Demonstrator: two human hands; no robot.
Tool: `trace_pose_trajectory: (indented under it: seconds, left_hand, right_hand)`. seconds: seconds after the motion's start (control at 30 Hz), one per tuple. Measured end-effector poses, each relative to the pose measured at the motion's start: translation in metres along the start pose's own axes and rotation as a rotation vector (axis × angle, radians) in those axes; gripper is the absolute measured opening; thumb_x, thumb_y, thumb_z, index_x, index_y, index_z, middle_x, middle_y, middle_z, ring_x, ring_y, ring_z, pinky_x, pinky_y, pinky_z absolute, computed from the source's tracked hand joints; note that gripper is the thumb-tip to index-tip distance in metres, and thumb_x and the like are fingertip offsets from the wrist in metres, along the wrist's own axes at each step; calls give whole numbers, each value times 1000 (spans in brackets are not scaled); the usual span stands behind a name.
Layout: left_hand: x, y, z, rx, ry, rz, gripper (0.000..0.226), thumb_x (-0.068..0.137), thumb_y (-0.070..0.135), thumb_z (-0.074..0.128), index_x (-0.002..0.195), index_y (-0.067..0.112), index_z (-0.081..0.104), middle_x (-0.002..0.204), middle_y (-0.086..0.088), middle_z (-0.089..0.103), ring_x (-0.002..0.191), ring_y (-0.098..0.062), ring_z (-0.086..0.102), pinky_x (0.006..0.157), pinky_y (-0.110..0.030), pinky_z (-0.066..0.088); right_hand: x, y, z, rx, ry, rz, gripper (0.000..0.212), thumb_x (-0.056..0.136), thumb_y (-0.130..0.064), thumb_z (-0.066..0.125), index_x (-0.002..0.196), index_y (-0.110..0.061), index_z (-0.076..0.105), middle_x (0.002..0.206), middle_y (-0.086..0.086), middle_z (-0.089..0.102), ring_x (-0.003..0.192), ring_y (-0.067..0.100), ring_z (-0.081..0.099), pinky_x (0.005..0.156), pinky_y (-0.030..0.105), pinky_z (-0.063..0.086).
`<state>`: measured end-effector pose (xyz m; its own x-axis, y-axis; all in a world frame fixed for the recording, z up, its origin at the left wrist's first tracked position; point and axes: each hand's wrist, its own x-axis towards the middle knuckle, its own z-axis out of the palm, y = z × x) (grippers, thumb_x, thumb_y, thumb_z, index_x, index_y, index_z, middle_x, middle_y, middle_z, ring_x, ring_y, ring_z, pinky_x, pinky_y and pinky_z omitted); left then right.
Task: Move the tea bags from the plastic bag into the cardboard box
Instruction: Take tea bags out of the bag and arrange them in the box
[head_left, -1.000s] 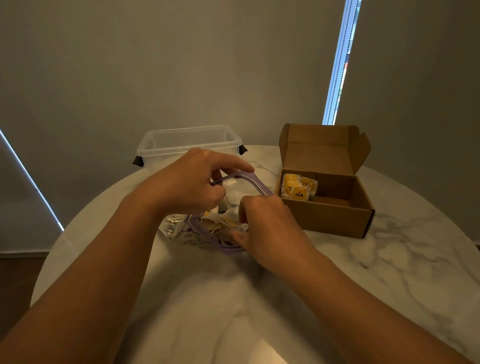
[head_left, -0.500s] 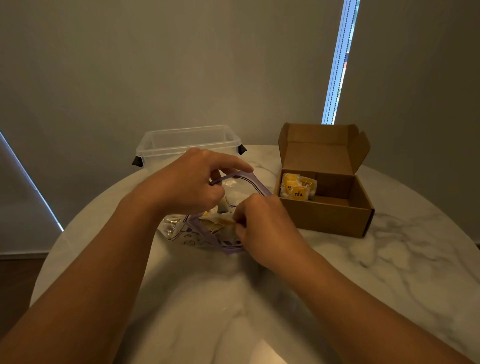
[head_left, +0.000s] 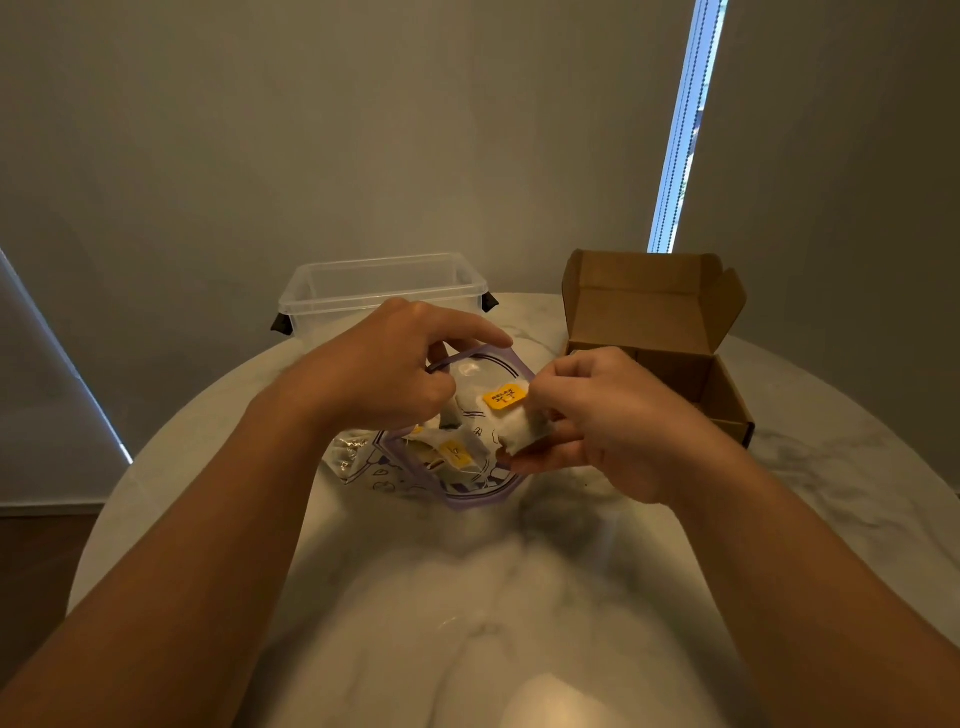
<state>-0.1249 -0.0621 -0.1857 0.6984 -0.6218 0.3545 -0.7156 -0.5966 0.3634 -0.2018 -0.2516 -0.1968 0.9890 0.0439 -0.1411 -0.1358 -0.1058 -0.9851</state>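
The left hand curls its fingers round the rim of the plastic bag, which lies on the marble bench. The right hand pinches a yellow-tagged tea bag in its fingers above the bag's mouth, near the open cardboard box.

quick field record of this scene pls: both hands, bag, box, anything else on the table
left hand: grips the bag's rim, holding it open
right hand: pinches a tea bag with a yellow tag, at the bag's mouth
bag: lies on the table, more tea bags inside
box: open, lid up, right of the bag, partly behind the right hand
tub: clear, behind the left hand
table: round, marbled
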Motion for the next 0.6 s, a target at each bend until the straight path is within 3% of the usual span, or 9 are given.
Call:
trace_pose_trajectory:
  seconds: [0.2,0.33,0.4,0.5,0.6]
  left_hand:
    - [-1,1,0,-8,-3,-4,60,83,1,58,125,44,60,118,7,66,92,-3,64,70,-21,55]
    - [-2,2,0,-16,7,-5,59,83,0,58,124,43,61,119,9,66,93,-1,64,71,-18,53]
    - [-1,1,0,-16,6,-2,60,84,0,59,124,43,61,118,11,67,91,-1,63,67,-16,51]
    - [-2,1,0,-18,15,5,61,83,-1,59,124,43,62,117,11,67,91,-2,64,75,-24,57]
    - [-1,1,-1,-19,11,0,61,83,-1,59,125,43,61,114,13,67,92,-4,65,79,-31,59]
  right_hand:
    - [-4,-1,-25,78,-141,-15,18,91,-1,59,107,1,64,97,21,73,84,32,73,62,32,61]
    - [-4,4,-46,151,-123,-36,29,82,-5,64,110,3,64,100,23,72,87,33,73,68,37,61]
    - [-4,5,-63,196,-18,-77,31,75,-8,66,104,3,64,99,25,71,84,33,72,71,40,61]
    - [6,3,-92,69,255,-171,7,84,-5,67,91,-4,67,98,20,71,87,29,72,78,40,59]
    - [23,4,-115,-230,527,-189,4,86,-12,71,85,-15,69,93,7,69,85,17,64,66,27,48]
